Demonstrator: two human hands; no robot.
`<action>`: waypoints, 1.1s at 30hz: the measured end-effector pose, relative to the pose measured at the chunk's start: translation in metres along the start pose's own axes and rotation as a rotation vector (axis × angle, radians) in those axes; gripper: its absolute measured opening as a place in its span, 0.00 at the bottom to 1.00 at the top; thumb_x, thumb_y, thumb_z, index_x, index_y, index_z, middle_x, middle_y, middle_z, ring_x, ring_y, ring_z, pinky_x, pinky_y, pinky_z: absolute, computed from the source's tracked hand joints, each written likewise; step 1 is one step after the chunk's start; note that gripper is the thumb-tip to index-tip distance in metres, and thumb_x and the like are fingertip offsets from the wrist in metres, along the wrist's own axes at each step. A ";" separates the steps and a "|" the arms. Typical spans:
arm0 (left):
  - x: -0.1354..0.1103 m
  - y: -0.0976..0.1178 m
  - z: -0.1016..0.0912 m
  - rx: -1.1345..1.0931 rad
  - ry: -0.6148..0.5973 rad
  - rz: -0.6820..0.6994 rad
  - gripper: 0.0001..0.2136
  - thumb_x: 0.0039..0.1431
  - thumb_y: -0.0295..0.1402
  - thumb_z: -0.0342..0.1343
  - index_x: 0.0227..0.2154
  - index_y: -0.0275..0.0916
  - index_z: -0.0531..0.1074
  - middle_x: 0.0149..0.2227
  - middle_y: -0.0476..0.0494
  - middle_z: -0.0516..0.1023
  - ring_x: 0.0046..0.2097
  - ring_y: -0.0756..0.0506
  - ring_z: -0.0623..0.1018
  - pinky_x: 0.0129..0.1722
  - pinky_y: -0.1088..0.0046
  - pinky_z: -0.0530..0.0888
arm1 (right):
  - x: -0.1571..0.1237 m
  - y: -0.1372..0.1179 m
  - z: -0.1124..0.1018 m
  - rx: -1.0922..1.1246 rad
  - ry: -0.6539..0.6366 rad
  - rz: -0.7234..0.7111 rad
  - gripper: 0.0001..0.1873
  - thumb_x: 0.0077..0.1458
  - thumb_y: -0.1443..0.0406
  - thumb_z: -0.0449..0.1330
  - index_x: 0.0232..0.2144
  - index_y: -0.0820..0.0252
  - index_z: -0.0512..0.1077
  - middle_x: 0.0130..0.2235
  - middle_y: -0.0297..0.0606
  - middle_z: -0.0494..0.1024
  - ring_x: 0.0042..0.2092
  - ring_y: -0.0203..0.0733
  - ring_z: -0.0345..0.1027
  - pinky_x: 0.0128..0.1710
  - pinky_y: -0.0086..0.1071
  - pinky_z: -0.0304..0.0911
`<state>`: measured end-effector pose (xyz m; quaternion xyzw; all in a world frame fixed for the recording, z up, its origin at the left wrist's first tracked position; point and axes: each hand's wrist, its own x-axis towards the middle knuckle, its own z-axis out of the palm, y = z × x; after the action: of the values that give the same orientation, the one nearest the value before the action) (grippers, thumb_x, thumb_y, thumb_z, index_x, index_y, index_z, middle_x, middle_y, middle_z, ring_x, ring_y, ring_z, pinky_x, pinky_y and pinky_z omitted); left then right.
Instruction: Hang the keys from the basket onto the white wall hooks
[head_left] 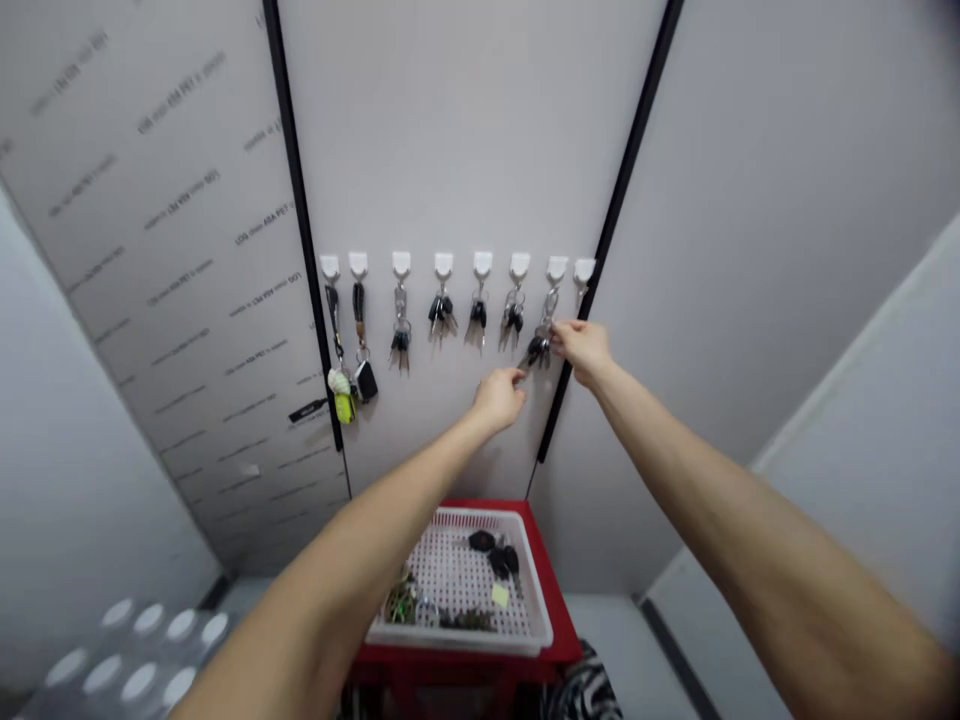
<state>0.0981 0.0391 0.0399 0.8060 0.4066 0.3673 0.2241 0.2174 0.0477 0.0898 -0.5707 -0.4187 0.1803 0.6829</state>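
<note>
A key bunch hangs from the second white hook from the right, by a silver clip. My right hand is closed at the right side of this bunch, fingertips pinching it near its ring. Below and to the left, my left hand is closed, thumb and forefinger at the tip of one key that sticks out of the same bunch. Just left of it, another key bunch hangs freely. The rightmost hook is beside my right hand, with something thin below it.
More key bunches hang along the row, with a yellow-green fob at the left end. Below, a white basket holding keys and a yellow note stands on a red table. White-capped bottles are lower left.
</note>
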 end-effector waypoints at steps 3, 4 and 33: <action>-0.031 -0.040 0.013 -0.061 -0.078 -0.050 0.15 0.43 0.24 0.46 0.37 0.32 0.64 0.36 0.43 0.70 0.36 0.52 0.69 0.38 0.78 0.64 | -0.028 0.032 -0.007 -0.144 0.025 -0.112 0.10 0.37 0.68 0.52 0.27 0.64 0.67 0.27 0.35 0.70 0.28 0.31 0.61 0.29 0.27 0.57; -0.044 -0.055 0.019 -0.068 -0.111 -0.072 0.14 0.43 0.24 0.46 0.37 0.31 0.64 0.36 0.42 0.70 0.36 0.52 0.69 0.38 0.79 0.64 | -0.043 0.046 -0.009 -0.212 -0.029 -0.142 0.11 0.37 0.67 0.51 0.28 0.64 0.67 0.28 0.36 0.71 0.29 0.32 0.62 0.31 0.28 0.56; -0.141 -0.124 0.074 0.180 -0.407 -0.216 0.10 0.44 0.27 0.43 0.30 0.36 0.66 0.31 0.45 0.70 0.34 0.49 0.68 0.34 0.75 0.63 | -0.181 0.154 -0.027 -1.396 -0.771 -0.235 0.12 0.43 0.64 0.47 0.30 0.54 0.68 0.38 0.42 0.65 0.41 0.46 0.52 0.35 0.38 0.45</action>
<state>0.0382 -0.0106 -0.1468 0.8318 0.4681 0.1338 0.2667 0.1687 -0.0569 -0.1198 -0.7156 -0.6983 -0.0120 -0.0093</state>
